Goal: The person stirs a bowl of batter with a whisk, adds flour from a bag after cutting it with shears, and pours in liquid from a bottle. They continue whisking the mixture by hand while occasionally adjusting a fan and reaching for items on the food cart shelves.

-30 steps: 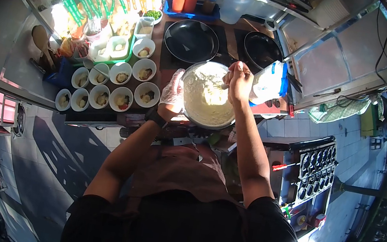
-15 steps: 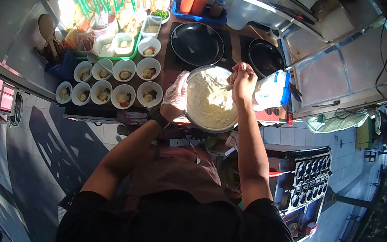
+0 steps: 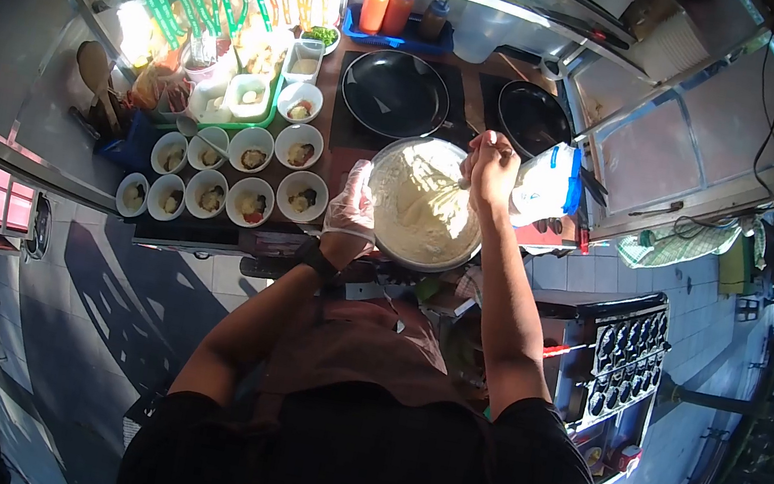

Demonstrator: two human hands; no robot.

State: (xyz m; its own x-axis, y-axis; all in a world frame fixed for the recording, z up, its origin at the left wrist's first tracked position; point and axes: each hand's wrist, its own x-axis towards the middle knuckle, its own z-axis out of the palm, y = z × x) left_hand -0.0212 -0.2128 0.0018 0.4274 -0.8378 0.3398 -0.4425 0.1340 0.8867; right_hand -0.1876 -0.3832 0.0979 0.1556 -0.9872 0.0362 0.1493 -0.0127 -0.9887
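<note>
Two hands work at the bowl (image 3: 404,262), at 5 o'clock from the big pan (image 3: 395,93): the left (image 3: 351,212) lies against its 9 o'clock side (how tightly, I can't tell), the right (image 3: 492,173) is closed at 2 o'clock, seemingly round a tool. Mixing looks in hand; another stroke calls for a steadied rim. The bowl is round, without long axis; the tool's direction is hidden.

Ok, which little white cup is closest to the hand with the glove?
The cup at the right end of the front row, beside the gloved left hand; every other cup sits farther away.
</note>
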